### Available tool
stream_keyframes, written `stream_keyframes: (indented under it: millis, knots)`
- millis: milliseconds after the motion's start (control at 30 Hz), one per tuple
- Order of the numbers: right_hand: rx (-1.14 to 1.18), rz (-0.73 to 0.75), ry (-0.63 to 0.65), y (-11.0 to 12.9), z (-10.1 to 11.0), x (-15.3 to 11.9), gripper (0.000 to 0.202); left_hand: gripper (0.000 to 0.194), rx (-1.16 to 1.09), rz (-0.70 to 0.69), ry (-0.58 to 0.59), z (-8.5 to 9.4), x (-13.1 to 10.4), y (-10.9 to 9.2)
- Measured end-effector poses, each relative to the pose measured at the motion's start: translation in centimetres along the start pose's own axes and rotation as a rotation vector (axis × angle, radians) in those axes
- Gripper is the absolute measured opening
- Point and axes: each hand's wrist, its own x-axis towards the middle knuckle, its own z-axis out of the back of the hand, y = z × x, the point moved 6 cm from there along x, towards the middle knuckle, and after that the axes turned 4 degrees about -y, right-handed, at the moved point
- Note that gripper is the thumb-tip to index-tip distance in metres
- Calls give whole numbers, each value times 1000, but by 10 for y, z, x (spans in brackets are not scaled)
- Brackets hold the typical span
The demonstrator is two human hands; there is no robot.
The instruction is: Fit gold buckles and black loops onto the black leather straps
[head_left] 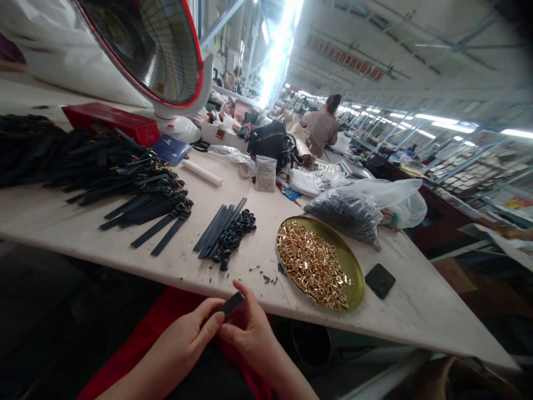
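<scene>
While both hands: left hand [189, 333] and right hand [245, 328] pinch 1 black strap [228, 305]
Done: finished strap pile [125, 183]
Left: loose straps [220, 226], gold clips [313, 265]

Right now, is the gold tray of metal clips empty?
No: the gold tray is heaped with shiny gold clips across most of its surface.
</scene>
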Motion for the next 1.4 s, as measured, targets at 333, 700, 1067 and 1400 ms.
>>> stream_keyframes:
  millis: [333,700,1067,1400]
  knots:
    - [-1152,200,-514,74,141,138,13,34,-35,66,1,-2,39,15]
    - [-704,42,-276,64,116,103,28,30,-83,73,-61,0,62,-2]
    - [-26,6,-247,20,9,31,15,26,-221,38,-206,-3,43,-3]
    - [-268,148,81,30,-3,3,7,26,-275,55,-136,4,21,2]
